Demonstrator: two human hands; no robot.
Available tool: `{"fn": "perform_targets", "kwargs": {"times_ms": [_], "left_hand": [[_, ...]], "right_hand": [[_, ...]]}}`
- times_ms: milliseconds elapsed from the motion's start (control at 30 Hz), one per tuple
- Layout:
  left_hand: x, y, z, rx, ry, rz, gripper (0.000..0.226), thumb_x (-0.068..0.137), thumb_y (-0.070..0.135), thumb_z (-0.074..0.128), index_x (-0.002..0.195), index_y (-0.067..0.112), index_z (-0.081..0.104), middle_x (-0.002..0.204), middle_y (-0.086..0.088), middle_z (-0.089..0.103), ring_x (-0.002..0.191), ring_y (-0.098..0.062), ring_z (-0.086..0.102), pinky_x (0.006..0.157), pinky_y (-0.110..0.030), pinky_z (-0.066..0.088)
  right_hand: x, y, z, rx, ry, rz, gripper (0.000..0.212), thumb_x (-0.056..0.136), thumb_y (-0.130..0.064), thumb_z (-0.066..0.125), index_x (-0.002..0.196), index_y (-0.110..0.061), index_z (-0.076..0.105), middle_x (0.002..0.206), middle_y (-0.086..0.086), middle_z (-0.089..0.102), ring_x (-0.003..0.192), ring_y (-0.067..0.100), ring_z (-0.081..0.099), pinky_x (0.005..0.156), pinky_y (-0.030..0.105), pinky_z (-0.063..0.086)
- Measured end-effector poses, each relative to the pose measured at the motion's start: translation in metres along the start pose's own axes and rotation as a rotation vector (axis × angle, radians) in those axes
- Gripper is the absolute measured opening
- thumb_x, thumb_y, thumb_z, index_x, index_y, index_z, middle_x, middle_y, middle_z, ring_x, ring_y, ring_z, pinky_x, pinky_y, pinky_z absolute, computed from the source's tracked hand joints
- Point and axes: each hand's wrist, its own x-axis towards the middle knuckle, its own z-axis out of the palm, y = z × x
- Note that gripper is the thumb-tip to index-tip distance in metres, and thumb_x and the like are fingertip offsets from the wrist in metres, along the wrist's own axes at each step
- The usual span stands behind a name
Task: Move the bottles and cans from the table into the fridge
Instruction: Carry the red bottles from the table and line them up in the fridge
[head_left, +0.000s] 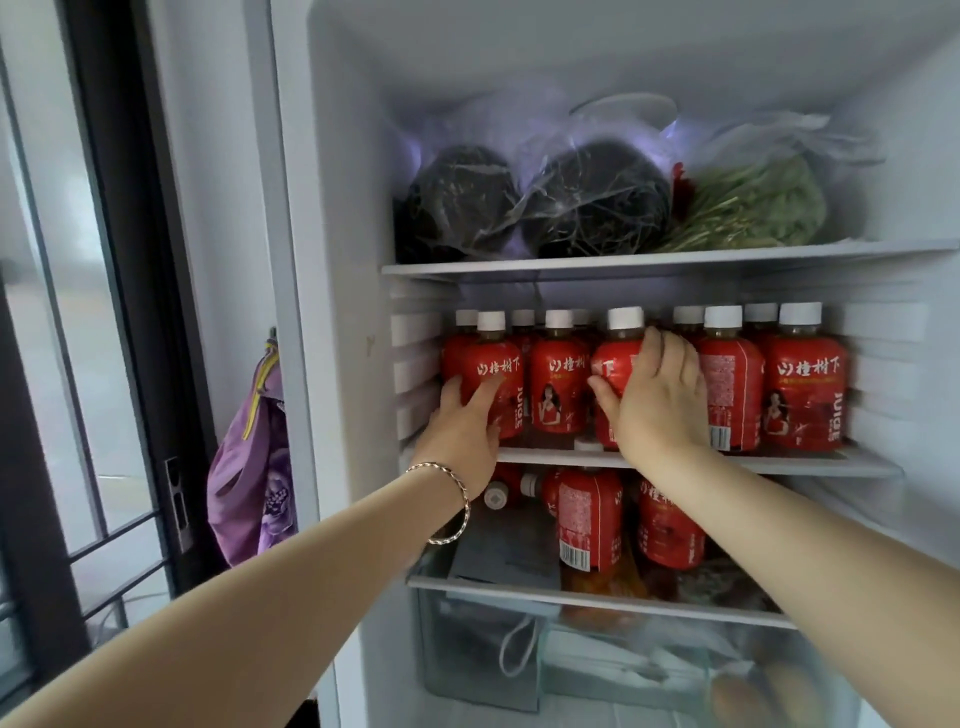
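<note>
While reaching into the fridge (332, 208), clasping one red bottle (501, 371) with left hand (462, 421) fingers curled round it, a second bottle (615, 364) likewise in the right hand (657, 400). Likely seating both upright on the middle shelf (779, 462), tightening the row.

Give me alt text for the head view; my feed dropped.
Left hand grips the end bottle and right hand the middle bottle in a row of red, white-capped bottles on an open fridge's middle shelf. Bagged vegetables lie above; more bottles sit below.
</note>
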Motion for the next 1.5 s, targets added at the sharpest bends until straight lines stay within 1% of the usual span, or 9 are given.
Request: {"fn": "perform_targets", "kwargs": {"times_ms": [200,367,567,667,733,867,1167,1300,1500], "left_hand": [[-0.04,-0.007,-0.023,0.027,-0.004,-0.073,0.031,0.087,0.011,0.046,0.116,0.017,0.055,0.121,-0.009,0.047,0.082,-0.021,0.052,0.079,-0.025,0.044],[-0.1,-0.007,-0.06,0.221,-0.153,-0.254,0.028,0.091,0.013,0.04,0.102,0.005,0.064,0.107,-0.012,0.064,0.098,-0.03,0.06,0.076,-0.029,0.047],[-0.234,-0.035,-0.101,0.222,-0.185,-0.746,0.025,0.09,0.015,0.045,0.106,0.003,0.062,0.106,-0.014,0.065,0.097,-0.029,0.063,0.083,-0.035,0.052],[-0.321,-0.045,-0.128,0.283,-0.136,-0.948,0.025,0.088,0.015,0.046,0.103,0.005,0.063,0.105,-0.013,0.065,0.095,-0.029,0.063,0.079,-0.033,0.053],[-0.38,-0.041,-0.15,0.338,-0.099,-1.068,0.024,0.088,0.015,0.045,0.102,0.006,0.063,0.105,-0.011,0.065,0.096,-0.029,0.063,0.075,-0.031,0.05],[-0.51,-0.016,-0.212,0.461,0.027,-1.299,0.017,0.084,0.02,0.047,0.085,0.011,0.061,0.093,-0.01,0.068,0.082,-0.027,0.064,0.068,-0.029,0.05],[-0.84,0.147,-0.344,0.586,0.299,-1.844,0.023,0.088,0.022,0.044,0.096,0.011,0.062,0.106,-0.011,0.065,0.097,-0.029,0.061,0.077,-0.031,0.047],[-0.991,0.262,-0.374,0.647,0.445,-2.125,0.026,0.087,0.023,0.044,0.105,0.014,0.061,0.112,-0.009,0.062,0.102,-0.029,0.059,0.08,-0.031,0.044],[-1.154,0.418,-0.382,0.731,0.643,-2.416,0.022,0.086,0.018,0.04,0.095,0.017,0.061,0.099,-0.005,0.064,0.082,-0.024,0.057,0.068,-0.03,0.041]], "right_hand": [[-0.014,0.0,-0.021,0.047,0.006,0.089,0.076,0.088,-0.043,0.054,0.141,0.002,0.023,0.132,0.022,0.032,0.116,0.037,0.036,0.098,0.043,0.035],[-0.037,-0.034,-0.038,0.481,0.018,-0.199,0.031,0.087,-0.013,0.056,0.117,-0.008,0.055,0.123,0.015,0.044,0.112,0.03,0.044,0.093,0.036,0.04],[-0.138,-0.129,-0.063,0.934,-0.919,-0.388,0.013,0.087,-0.006,0.053,0.088,-0.012,0.065,0.086,0.008,0.07,0.082,0.016,0.063,0.072,0.02,0.043],[-0.213,-0.17,-0.094,0.982,-1.262,-0.533,0.018,0.089,-0.001,0.047,0.097,-0.001,0.064,0.073,0.007,0.066,0.057,0.006,0.061,0.05,0.007,0.043],[-0.263,-0.196,-0.123,0.906,-1.375,-0.767,0.014,0.09,-0.005,0.047,0.091,-0.007,0.061,0.081,0.008,0.067,0.06,0.006,0.059,0.046,0.006,0.041],[-0.374,-0.245,-0.209,0.833,-1.341,-1.222,0.012,0.088,-0.015,0.053,0.088,-0.013,0.065,0.09,0.006,0.07,0.075,0.015,0.062,0.065,0.021,0.046],[-0.625,-0.267,-0.476,0.884,-1.195,-1.953,0.027,0.089,-0.017,0.046,0.105,-0.009,0.066,0.107,0.011,0.065,0.098,0.028,0.06,0.086,0.032,0.05],[-0.734,-0.235,-0.613,0.946,-1.161,-2.23,0.027,0.093,-0.019,0.043,0.107,-0.008,0.063,0.109,0.013,0.063,0.103,0.029,0.058,0.079,0.026,0.044],[-0.876,-0.166,-0.781,1.036,-1.071,-2.499,0.028,0.092,-0.012,0.042,0.106,-0.006,0.065,0.111,0.011,0.064,0.102,0.029,0.06,0.07,0.029,0.045]]}}
